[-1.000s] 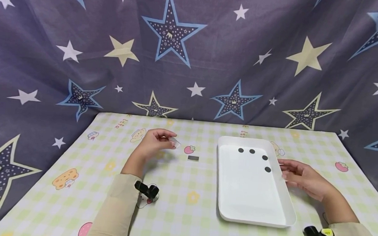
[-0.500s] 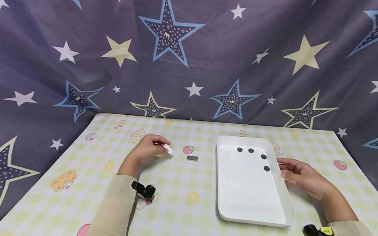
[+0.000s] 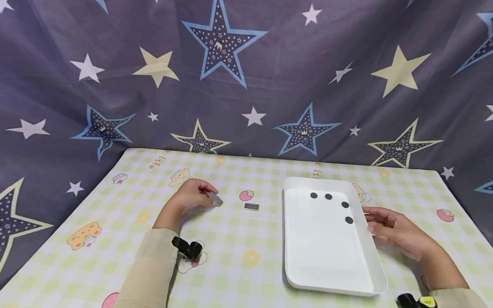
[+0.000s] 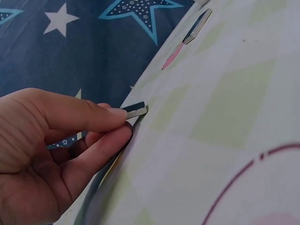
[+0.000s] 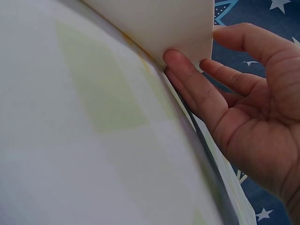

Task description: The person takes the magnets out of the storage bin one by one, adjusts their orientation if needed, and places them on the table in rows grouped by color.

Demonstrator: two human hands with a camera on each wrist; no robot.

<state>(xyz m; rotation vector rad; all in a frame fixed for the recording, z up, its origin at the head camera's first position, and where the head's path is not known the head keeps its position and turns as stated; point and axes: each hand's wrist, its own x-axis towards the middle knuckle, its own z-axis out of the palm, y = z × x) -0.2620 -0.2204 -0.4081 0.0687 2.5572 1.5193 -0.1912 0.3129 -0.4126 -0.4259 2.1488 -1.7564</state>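
Observation:
My left hand (image 3: 192, 195) pinches a small rectangular tile (image 4: 136, 110) between thumb and fingertips, low over the cloth. The tile has a dark face and a pale, silvery edge. To its right on the cloth lies a matching dark tile (image 3: 251, 207), beside a printed strawberry. A white rectangular tray (image 3: 328, 269) stands farther right, with several black round discs (image 3: 328, 197) along its far end and right side. At the tray's right wall (image 5: 173, 23) my right hand (image 3: 400, 231) rests its fingertips against the outside, fingers fairly straight.
A pale green checked cloth (image 3: 230, 267) with cartoon prints covers the table. Behind it hangs a dark curtain (image 3: 273, 79) patterned with stars. Each forearm wears a small black camera (image 3: 187, 247) near its beige sleeve.
My left hand has drawn back left and lowered toward the cloth. The tile in it has turned from its light face to its dark one. My right hand stays at the tray.

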